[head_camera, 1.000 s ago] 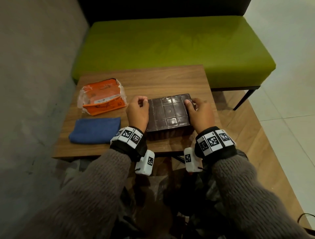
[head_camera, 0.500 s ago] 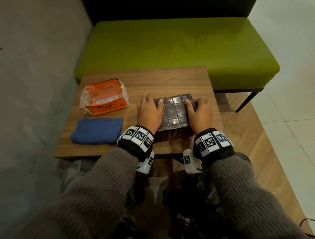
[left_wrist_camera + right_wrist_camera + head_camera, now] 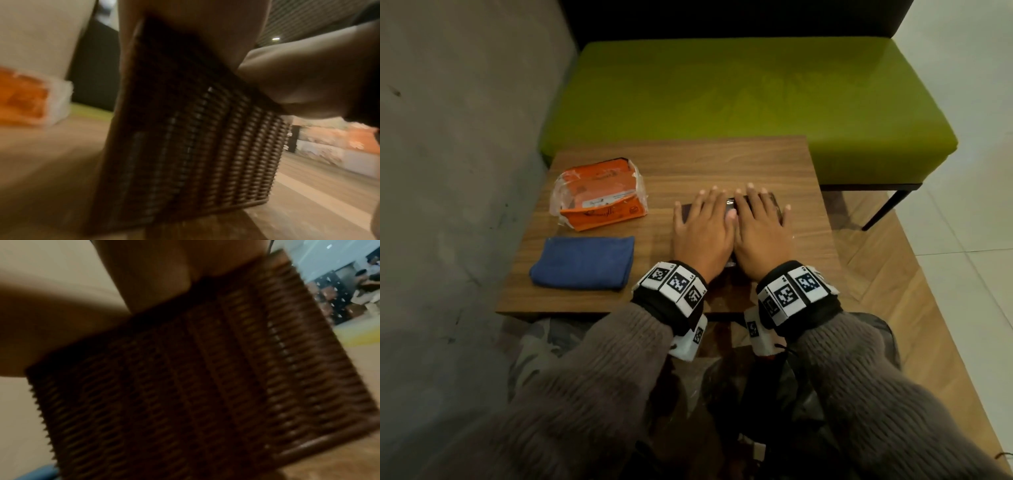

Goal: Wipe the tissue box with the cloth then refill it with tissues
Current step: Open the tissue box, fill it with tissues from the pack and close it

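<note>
The dark brown woven tissue box [image 3: 774,202] sits on the wooden table [image 3: 722,161], right of centre. My left hand [image 3: 703,221] and right hand [image 3: 760,219] lie flat side by side on its top, fingers straight, hiding most of it. The left wrist view shows the box's woven side [image 3: 195,146] under my palm, and the right wrist view shows the woven side [image 3: 195,394] too. An orange pack of tissues [image 3: 601,195] in clear wrap lies at the table's left. The folded blue cloth [image 3: 583,262] lies in front of the pack, untouched.
A green padded bench [image 3: 739,99] runs behind the table. A grey wall [image 3: 455,154] closes off the left side. Wooden flooring [image 3: 893,291] and pale tiles lie to the right. The table's front edge is just before my wrists.
My hands were gripping the two ends of the box, with its gridded face in view. They have slid inward and now lie flat over the top.
</note>
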`<state>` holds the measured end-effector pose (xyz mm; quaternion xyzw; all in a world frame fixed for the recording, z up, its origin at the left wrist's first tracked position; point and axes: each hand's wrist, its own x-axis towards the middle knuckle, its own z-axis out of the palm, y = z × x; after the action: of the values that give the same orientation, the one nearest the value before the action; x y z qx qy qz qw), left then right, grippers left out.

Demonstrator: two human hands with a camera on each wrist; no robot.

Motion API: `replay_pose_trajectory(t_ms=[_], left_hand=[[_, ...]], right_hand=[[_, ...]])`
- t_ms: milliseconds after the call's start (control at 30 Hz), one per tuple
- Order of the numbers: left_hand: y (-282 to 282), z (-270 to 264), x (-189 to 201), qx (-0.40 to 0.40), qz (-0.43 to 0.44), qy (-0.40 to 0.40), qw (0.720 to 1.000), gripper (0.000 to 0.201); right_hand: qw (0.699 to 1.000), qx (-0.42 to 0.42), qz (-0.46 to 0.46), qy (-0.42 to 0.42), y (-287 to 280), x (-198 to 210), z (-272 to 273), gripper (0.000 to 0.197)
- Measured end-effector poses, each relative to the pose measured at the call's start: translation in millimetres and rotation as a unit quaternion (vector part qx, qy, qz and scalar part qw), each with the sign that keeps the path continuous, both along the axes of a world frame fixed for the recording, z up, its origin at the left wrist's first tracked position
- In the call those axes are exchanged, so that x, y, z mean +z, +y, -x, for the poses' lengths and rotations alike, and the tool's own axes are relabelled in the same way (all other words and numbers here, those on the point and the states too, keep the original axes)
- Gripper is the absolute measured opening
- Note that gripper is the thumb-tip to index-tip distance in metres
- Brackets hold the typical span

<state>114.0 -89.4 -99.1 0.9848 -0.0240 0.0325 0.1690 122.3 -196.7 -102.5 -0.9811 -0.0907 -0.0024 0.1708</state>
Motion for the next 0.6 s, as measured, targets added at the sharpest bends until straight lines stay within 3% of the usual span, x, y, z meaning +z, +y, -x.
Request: replay_pose_trajectory(t_ms=[167,267,333,400,500,600], left_hand=[[16,3,-6,0.048,0.04,0.042,0.997,0.053],[35,7,-12,0.182,0.172,0.057,0.966,0.061],[51,5,-18,0.24,0.269,0.074,0.93,0.082],[57,2,-10,0.227,0.325,0.135,0.908,0.094],[52,2,11,0.162,0.333,0.223,0.902,0.078],[55,0,26,0.136,0.401,0.179,0.888,0.086]], right_hand=[[0.995,-0.056,0.041,0.072,-8,-1,-1,0.053],[0.983,-0.151,-0.065,0.084,-32,6,3,0.056],[0.957,-0.19,-0.169,0.14,-49,19,9,0.057],[0.935,-0.187,-0.214,0.212,-54,29,11,0.069],[0.929,-0.152,-0.229,0.247,-47,38,14,0.088],[0.906,-0.158,-0.32,0.227,-38,43,11,0.091]])
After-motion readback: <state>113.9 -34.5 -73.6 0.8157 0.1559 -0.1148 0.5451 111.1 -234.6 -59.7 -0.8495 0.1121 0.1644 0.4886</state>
